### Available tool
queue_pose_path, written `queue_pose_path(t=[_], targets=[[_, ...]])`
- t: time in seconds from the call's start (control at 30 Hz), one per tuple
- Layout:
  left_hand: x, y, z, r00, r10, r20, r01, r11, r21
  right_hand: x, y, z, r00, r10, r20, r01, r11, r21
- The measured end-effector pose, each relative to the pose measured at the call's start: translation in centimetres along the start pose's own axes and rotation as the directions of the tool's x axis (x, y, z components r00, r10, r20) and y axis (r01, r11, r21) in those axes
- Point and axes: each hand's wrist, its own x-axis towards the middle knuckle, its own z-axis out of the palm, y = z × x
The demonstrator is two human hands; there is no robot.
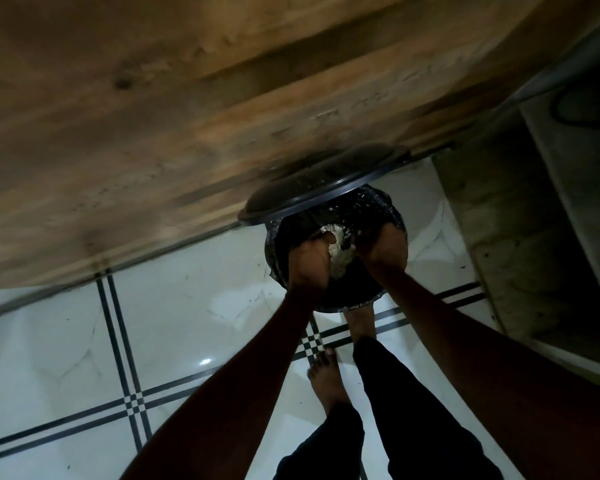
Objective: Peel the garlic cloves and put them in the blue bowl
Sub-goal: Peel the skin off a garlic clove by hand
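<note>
1. Pale, papery scraps [338, 252], off-white and flaky like garlic skins, sit in a loose heap between the two hands, inside the mouth of a round black bin [329, 296]; the frame is dim and blurred, so I cannot tell whether any whole clove is among them.
2. Smaller white flecks cling to the bin's shiny black liner [368, 206] along the far inner wall.
3. The left hand [307, 268] reaches down into the bin on the left of the heap, back of the hand toward the camera, fingers curled downward at the scraps; whether they pinch anything I cannot tell.
4. The right hand [381, 249] is in the bin on the right of the heap, its fingers hidden below the knuckles, so their state cannot be told.
5. Both bare forearms run up from the bottom of the frame and meet over the bin.
6. The bin's black lid [312, 188] stands raised at the far side, leaning against a brown wooden panel [153, 116].
7. One bare foot [361, 323] presses at the near base of the bin; the other bare foot [326, 379] stands on the white tiled floor [170, 323] with black line borders, below dark trouser legs [395, 393].
8. No blue bowl shows in this view.
</note>
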Motion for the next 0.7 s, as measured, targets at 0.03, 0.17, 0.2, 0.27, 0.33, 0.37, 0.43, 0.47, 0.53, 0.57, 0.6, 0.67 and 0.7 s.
queue_pose_path(t=[0.03, 0.17, 0.2, 0.27, 0.33, 0.37, 0.43, 0.47, 0.53, 0.57, 0.6, 0.67, 0.7], targets=[[-1.0, 0.7, -0.6, 0.999, 0.002, -0.039, -0.003, 1.0, -0.026, -0.7, -0.4, -0.7, 1.0, 0.021, 0.007, -0.021, 1.0, 0.01], [-5.5, 4.6, -3.6, 0.978, -0.013, -0.208, -0.033, 0.975, -0.218, -4.1, -2.1, -4.7, 0.999, -0.001, -0.049, 0.008, 0.99, 0.141], [-6.6, 5.6, -4.7, 0.969, -0.045, -0.244, -0.031, 0.954, -0.297, -5.2, -2.6, -6.1, 1.0, -0.004, -0.03, 0.009, 0.986, 0.166], [-8.7, 8.3, -8.0, 0.944, -0.075, -0.322, -0.069, 0.908, -0.414, -7.7, -3.5, -10.0, 1.0, 0.005, -0.013, -0.001, 0.969, 0.245], [-10.9, 11.4, -11.6, 0.913, -0.062, -0.404, -0.152, 0.866, -0.476, -10.7, -4.4, -14.6, 0.999, -0.005, -0.031, 0.016, 0.932, 0.361], [-12.3, 13.2, -13.6, 0.901, -0.041, -0.432, -0.197, 0.848, -0.492, -12.5, -4.8, -17.3, 0.999, -0.014, -0.047, 0.032, 0.91, 0.413], [-15.5, 17.4, -17.8, 0.897, -0.015, -0.442, -0.259, 0.792, -0.552, -16.2, -5.5, -22.9, 0.994, -0.05, -0.1, 0.093, 0.865, 0.493], [-17.2, 19.4, -19.6, 0.905, -0.003, -0.425, -0.277, 0.754, -0.596, -17.8, -5.8, -25.4, 0.988, -0.076, -0.135, 0.135, 0.851, 0.507], [-21.1, 24.3, -23.1, 0.916, 0.052, -0.398, -0.322, 0.686, -0.653, -21.8, -5.9, -31.0, 0.969, -0.114, -0.219, 0.213, 0.833, 0.51], [-23.2, 27.0, -24.6, 0.912, 0.094, -0.4, -0.359, 0.658, -0.662, -23.8, -5.7, -34.0, 0.957, -0.121, -0.262, 0.245, 0.822, 0.514], [-24.9, 29.3, -25.8, 0.903, 0.139, -0.407, -0.398, 0.632, -0.665, -25.7, -5.5, -36.7, 0.946, -0.129, -0.297, 0.272, 0.813, 0.515], [-28.0, 33.8, -27.0, 0.881, 0.226, -0.416, -0.464, 0.586, -0.664, -29.5, -4.4, -41.5, 0.925, -0.122, -0.36, 0.306, 0.8, 0.516], [-29.6, 36.1, -27.3, 0.865, 0.274, -0.42, -0.498, 0.565, -0.657, -31.5, -3.4, -43.9, 0.91, -0.115, -0.397, 0.325, 0.794, 0.514]])
